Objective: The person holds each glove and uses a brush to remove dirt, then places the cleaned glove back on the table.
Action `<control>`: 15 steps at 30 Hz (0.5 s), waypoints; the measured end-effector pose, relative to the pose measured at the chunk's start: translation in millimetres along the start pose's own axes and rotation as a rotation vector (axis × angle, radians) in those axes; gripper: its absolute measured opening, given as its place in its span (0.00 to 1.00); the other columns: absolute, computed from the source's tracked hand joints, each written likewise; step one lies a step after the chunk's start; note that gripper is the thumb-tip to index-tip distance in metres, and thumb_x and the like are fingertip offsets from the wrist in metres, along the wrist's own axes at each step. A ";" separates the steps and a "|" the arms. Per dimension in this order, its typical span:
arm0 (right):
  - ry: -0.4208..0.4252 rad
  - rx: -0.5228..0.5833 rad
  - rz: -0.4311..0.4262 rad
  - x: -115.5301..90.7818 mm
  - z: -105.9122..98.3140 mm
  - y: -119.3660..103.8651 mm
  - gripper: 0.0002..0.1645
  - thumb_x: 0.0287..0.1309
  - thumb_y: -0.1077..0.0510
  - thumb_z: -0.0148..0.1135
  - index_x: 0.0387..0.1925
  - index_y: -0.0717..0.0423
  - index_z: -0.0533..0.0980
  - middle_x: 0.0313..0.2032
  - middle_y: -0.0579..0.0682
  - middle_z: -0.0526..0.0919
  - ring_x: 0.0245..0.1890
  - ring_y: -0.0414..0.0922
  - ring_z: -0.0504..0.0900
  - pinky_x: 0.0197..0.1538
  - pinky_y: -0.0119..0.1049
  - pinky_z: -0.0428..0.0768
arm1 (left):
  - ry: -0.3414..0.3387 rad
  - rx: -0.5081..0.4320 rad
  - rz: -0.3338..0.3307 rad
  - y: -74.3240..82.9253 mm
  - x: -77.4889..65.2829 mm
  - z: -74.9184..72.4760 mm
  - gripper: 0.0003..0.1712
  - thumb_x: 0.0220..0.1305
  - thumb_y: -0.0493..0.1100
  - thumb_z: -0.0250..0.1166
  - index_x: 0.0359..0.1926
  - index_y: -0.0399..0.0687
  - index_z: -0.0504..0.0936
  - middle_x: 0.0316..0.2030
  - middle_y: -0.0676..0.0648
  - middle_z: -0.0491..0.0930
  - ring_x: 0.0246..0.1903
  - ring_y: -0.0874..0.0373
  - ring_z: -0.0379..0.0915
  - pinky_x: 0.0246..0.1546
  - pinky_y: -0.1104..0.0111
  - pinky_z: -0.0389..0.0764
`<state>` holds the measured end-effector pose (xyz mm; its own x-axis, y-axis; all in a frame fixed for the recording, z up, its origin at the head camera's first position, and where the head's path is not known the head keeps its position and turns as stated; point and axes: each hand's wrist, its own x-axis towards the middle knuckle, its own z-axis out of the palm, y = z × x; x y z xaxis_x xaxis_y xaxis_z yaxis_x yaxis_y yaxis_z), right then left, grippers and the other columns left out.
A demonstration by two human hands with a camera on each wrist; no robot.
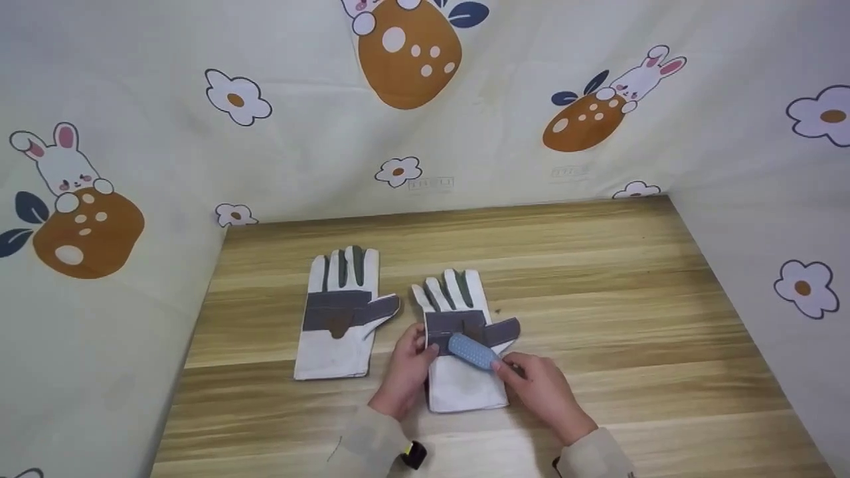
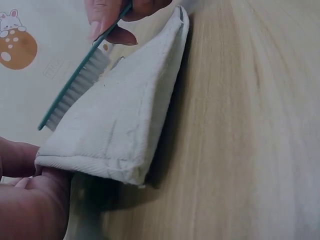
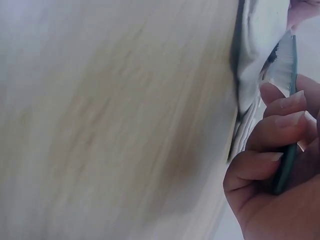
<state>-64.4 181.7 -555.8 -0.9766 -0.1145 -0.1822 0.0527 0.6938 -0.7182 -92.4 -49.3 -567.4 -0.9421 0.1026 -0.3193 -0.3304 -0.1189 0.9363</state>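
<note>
Two white work gloves with dark grey palm patches lie on the wooden table, fingers pointing away. My left hand (image 1: 407, 365) pinches the left edge of the right-hand glove (image 1: 465, 388), thumb on top; in the left wrist view that edge of the glove (image 2: 110, 125) is lifted off the wood. My right hand (image 1: 541, 388) grips the handle of a blue-green brush (image 1: 473, 352). The brush's pale bristles (image 2: 82, 82) face down at the glove's patch area. In the right wrist view, fingers curl round the dark green handle (image 3: 286, 170). The other glove (image 1: 332, 358) lies flat to the left.
The wooden table (image 1: 597, 265) extends around the gloves. Behind and on both sides hangs a pale cloth (image 1: 498, 133) printed with rabbits, orange fruit and flowers. A dark wrist strap piece (image 1: 414, 455) shows at the left sleeve.
</note>
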 end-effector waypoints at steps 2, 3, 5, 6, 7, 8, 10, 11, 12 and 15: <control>0.005 -0.005 0.007 0.7 -1.9 2.5 0.12 0.67 0.44 0.63 0.36 0.44 0.85 0.23 0.39 0.78 0.27 0.38 0.73 0.32 0.31 0.71 | 0.000 -0.001 0.000 0.0 0.0 -0.6 0.19 0.71 0.26 0.49 0.60 0.32 0.68 0.61 0.32 0.78 0.54 0.51 0.79 0.57 0.60 0.81; 0.007 -0.013 0.005 1.2 -2.7 3.9 0.11 0.67 0.44 0.63 0.35 0.44 0.85 0.24 0.39 0.78 0.27 0.38 0.73 0.33 0.32 0.71 | -0.002 0.000 0.003 -0.1 0.1 -1.0 0.18 0.71 0.26 0.49 0.60 0.31 0.68 0.61 0.32 0.78 0.54 0.51 0.79 0.57 0.60 0.81; 0.009 -0.023 0.005 2.1 -4.9 6.2 0.11 0.67 0.44 0.63 0.35 0.43 0.85 0.25 0.38 0.79 0.27 0.38 0.73 0.34 0.33 0.72 | -0.006 0.002 0.004 -0.6 0.3 -1.7 0.18 0.71 0.25 0.49 0.60 0.31 0.68 0.60 0.32 0.78 0.54 0.51 0.80 0.56 0.60 0.82; 0.012 -0.027 0.009 2.6 -6.1 7.5 0.11 0.66 0.44 0.64 0.35 0.42 0.85 0.25 0.38 0.80 0.27 0.38 0.73 0.34 0.33 0.72 | -0.007 0.003 0.003 -0.6 0.3 -2.1 0.18 0.71 0.25 0.49 0.60 0.31 0.68 0.60 0.32 0.78 0.54 0.51 0.80 0.56 0.60 0.82; 0.016 -0.032 0.016 3.2 -7.3 8.8 0.11 0.66 0.44 0.64 0.34 0.42 0.85 0.25 0.39 0.80 0.27 0.38 0.73 0.34 0.34 0.72 | -0.009 0.003 0.004 -0.8 0.4 -2.4 0.18 0.71 0.25 0.49 0.60 0.31 0.68 0.60 0.32 0.78 0.54 0.51 0.80 0.56 0.60 0.82; 0.025 -0.039 0.024 3.8 -8.4 10.2 0.10 0.66 0.44 0.64 0.34 0.42 0.85 0.26 0.39 0.81 0.27 0.38 0.73 0.34 0.34 0.72 | -0.009 0.004 0.002 -0.7 0.4 -2.7 0.18 0.71 0.26 0.49 0.59 0.31 0.68 0.60 0.32 0.78 0.54 0.51 0.80 0.56 0.60 0.82; 0.045 -0.045 0.048 4.6 -10.8 12.4 0.10 0.66 0.45 0.65 0.34 0.43 0.85 0.27 0.40 0.82 0.27 0.39 0.73 0.34 0.35 0.72 | -0.012 0.001 0.002 0.3 0.4 -2.8 0.18 0.71 0.26 0.50 0.60 0.31 0.68 0.59 0.32 0.79 0.54 0.50 0.80 0.56 0.59 0.82; 0.054 -0.048 0.060 4.8 -11.7 13.6 0.10 0.66 0.45 0.65 0.34 0.43 0.85 0.28 0.41 0.83 0.27 0.39 0.74 0.34 0.35 0.72 | -0.013 0.002 0.004 1.0 0.2 -3.0 0.18 0.71 0.26 0.50 0.60 0.31 0.68 0.59 0.32 0.79 0.54 0.50 0.80 0.56 0.59 0.82; 0.061 -0.048 0.069 4.7 -12.3 14.4 0.10 0.66 0.45 0.65 0.34 0.43 0.86 0.28 0.41 0.84 0.27 0.39 0.74 0.34 0.36 0.73 | -0.014 0.003 0.002 1.6 0.1 -3.0 0.19 0.71 0.26 0.50 0.60 0.31 0.68 0.59 0.32 0.79 0.54 0.50 0.80 0.56 0.59 0.82; 0.068 -0.046 0.072 3.8 -12.8 15.0 0.10 0.66 0.45 0.65 0.35 0.45 0.86 0.30 0.42 0.85 0.28 0.39 0.74 0.35 0.36 0.73 | -0.014 0.003 -0.002 2.5 0.0 -2.7 0.19 0.71 0.26 0.50 0.61 0.31 0.68 0.59 0.32 0.79 0.54 0.49 0.80 0.56 0.58 0.82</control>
<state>-70.0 200.8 -558.7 -0.9825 -0.0160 -0.1853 0.1150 0.7306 -0.6730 -93.4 -52.2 -565.5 -0.9405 0.1167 -0.3192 -0.3320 -0.1154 0.9362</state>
